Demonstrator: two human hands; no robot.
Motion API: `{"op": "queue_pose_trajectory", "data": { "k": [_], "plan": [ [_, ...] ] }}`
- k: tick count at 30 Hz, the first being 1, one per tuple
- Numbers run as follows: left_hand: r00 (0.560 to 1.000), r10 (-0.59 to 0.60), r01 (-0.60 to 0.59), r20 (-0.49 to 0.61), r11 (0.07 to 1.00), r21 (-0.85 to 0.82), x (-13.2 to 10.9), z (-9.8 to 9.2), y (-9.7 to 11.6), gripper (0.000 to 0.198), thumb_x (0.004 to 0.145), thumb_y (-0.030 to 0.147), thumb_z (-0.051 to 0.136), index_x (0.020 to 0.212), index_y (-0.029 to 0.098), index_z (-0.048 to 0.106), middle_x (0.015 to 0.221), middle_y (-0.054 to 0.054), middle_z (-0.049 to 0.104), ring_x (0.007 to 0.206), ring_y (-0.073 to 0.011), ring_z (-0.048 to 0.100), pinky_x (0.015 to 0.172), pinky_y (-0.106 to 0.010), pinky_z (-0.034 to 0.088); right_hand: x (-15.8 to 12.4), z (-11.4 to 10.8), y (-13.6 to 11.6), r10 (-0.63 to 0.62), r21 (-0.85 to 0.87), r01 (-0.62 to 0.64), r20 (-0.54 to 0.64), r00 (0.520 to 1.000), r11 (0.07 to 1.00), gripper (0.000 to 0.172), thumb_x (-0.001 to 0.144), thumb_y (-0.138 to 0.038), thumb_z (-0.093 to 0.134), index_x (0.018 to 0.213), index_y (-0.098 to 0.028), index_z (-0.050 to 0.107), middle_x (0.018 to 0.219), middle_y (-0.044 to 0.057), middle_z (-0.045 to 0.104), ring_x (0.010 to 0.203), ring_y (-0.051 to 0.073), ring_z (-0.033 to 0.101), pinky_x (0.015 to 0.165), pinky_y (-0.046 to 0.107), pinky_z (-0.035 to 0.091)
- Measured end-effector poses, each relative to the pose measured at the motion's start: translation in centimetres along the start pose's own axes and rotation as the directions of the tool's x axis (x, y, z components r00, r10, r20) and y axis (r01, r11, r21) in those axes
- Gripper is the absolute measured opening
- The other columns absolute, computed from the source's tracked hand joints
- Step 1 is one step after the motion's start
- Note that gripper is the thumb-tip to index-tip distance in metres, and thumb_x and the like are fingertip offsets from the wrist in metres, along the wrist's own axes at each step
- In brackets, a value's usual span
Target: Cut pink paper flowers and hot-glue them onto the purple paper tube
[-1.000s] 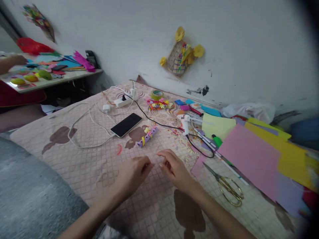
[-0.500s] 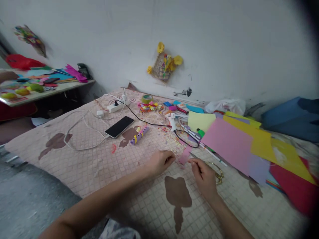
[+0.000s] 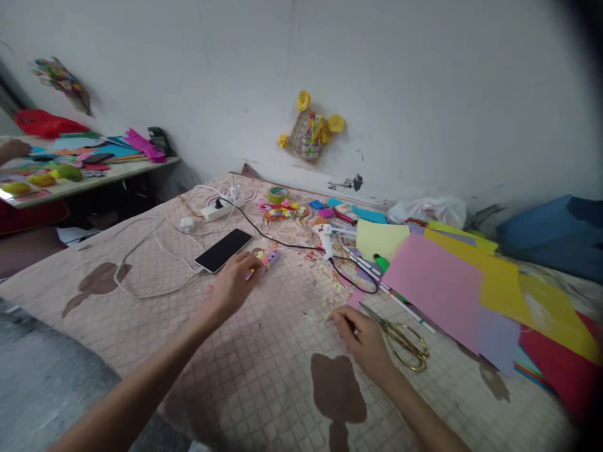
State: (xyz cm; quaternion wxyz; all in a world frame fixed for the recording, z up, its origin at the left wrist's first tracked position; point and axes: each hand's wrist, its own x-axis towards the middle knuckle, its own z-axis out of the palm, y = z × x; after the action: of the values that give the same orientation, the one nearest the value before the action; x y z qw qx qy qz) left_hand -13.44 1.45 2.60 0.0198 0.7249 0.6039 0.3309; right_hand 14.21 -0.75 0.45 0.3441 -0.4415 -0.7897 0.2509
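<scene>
My left hand (image 3: 235,281) is at the near end of a small purple paper roll (image 3: 270,258) with yellow bands and dark dots. Its thumb and fingers close around that end, and the roll lies on the patterned tablecloth. My right hand (image 3: 363,339) is low over the cloth, fingers curled with thumb and fingertips together; anything between them is too small to make out. Just beyond it lie a pink paper piece (image 3: 357,297), partly hidden, and gold-handled scissors (image 3: 406,342). A smartphone (image 3: 223,250) on a white cable is beside my left hand.
A white glue gun (image 3: 324,240) with a black cord stands among paper scraps. Coloured sheets (image 3: 436,282) cover the right side. A power strip (image 3: 221,208) and green tape roll (image 3: 277,195) are at the back. Another person's hand (image 3: 14,149) is over the left table.
My left hand has moved left and away from me, from beside the pink paper to the purple roll. My right hand has shifted slightly left, showing more of the scissors.
</scene>
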Motion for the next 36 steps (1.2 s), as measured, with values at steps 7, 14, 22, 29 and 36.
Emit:
{"op": "queue_pose_trajectory", "data": {
  "k": [7, 14, 22, 29, 36],
  "plan": [
    [0.993, -0.073, 0.064, 0.088, 0.993, 0.101, 2.5, 0.4, -3.4, 0.015, 0.083, 0.027, 0.048, 0.083, 0.019, 0.06, 0.084, -0.004, 0.059, 0.081, -0.0174, 0.054, 0.071, -0.029, 0.041, 9.4, 6.0, -2.5, -0.251, -0.006, 0.261, 0.247, 0.936, 0.965, 0.022, 0.086, -0.014, 0.045, 0.105, -0.021, 0.055, 0.101, 0.006, 0.057, 0.088, 0.017, 0.057, 0.077, 0.031, 0.047],
    [0.984, -0.102, 0.09, 0.145, 0.992, 0.09, 3.6, 2.0, -4.2, 0.012, 0.082, 0.025, 0.05, 0.074, 0.018, 0.057, 0.078, -0.003, 0.057, 0.078, -0.0176, 0.053, 0.065, -0.027, 0.04, 12.7, 8.5, -1.5, -0.255, -0.049, 0.277, 0.258, 0.932, 0.96, 0.03, 0.087, -0.012, 0.042, 0.114, -0.022, 0.05, 0.108, 0.007, 0.052, 0.099, 0.019, 0.054, 0.087, 0.034, 0.046],
    [0.987, -0.079, 0.079, 0.141, 0.997, 0.005, 3.2, 2.7, -4.3, 0.01, 0.082, 0.022, 0.051, 0.076, 0.017, 0.057, 0.082, -0.003, 0.058, 0.076, -0.0154, 0.054, 0.065, -0.026, 0.04, 13.1, 8.6, -0.3, -0.244, -0.047, 0.266, 0.275, 0.93, 0.963, 0.028, 0.088, -0.013, 0.041, 0.113, -0.021, 0.051, 0.108, 0.008, 0.052, 0.1, 0.02, 0.054, 0.087, 0.035, 0.046],
    [0.987, -0.097, 0.097, 0.126, 0.995, 0.003, 3.3, 3.0, -4.1, 0.012, 0.08, 0.019, 0.051, 0.068, 0.016, 0.052, 0.075, -0.002, 0.056, 0.068, -0.0131, 0.051, 0.06, -0.024, 0.037, 13.1, 8.7, -0.4, -0.262, -0.014, 0.276, 0.271, 0.926, 0.961, 0.03, 0.086, -0.012, 0.043, 0.114, -0.02, 0.051, 0.109, 0.008, 0.053, 0.101, 0.02, 0.053, 0.088, 0.035, 0.045],
    [0.964, -0.207, 0.235, 0.169, 0.958, -0.167, 3.5, 2.2, -4.1, 0.013, 0.078, 0.023, 0.052, 0.068, 0.015, 0.055, 0.064, 0.001, 0.055, 0.058, -0.0095, 0.048, 0.054, -0.021, 0.036, 13.8, 9.1, -0.9, -0.165, 0.19, 0.139, 0.129, 0.978, 0.972, 0.028, 0.084, -0.012, 0.046, 0.108, -0.021, 0.054, 0.095, 0.005, 0.057, 0.082, 0.015, 0.056, 0.074, 0.028, 0.046]
  ]
}}
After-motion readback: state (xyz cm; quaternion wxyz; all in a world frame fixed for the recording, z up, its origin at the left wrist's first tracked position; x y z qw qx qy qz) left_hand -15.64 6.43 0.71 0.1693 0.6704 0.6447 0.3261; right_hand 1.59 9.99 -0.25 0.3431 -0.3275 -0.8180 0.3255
